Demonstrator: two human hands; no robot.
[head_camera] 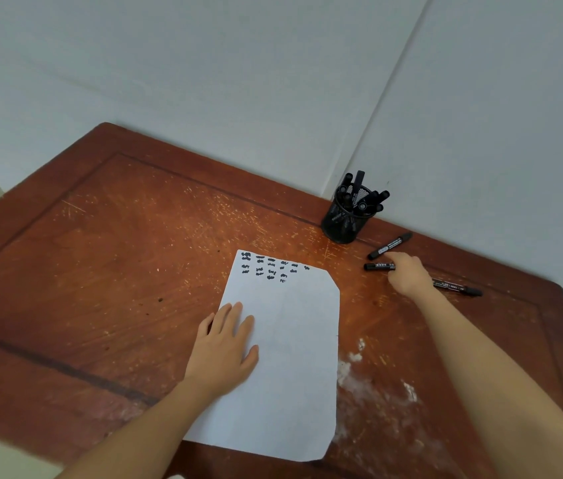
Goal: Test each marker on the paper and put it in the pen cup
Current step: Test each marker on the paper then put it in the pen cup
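Right grip at the middle of three loose markers, left grip flat on the paper.

The middle marker (378, 266) lies on the tabletop (128, 257) to the right of the paper (290, 357), with its right end under the right grip (408, 273). The fingers are hidden behind the knuckles, so I cannot tell whether they pinch it or only touch it. A second marker (390, 246) lies just beyond it, towards the pen cup (340, 226), and a third marker (458, 288) shows from behind the wrist. The black mesh cup stands by the wall (238, 81) corner, holding several markers. The left grip (223, 347) rests spread, palm down, on the paper's left edge. Black scribbles (269, 267) fill the sheet's far end.
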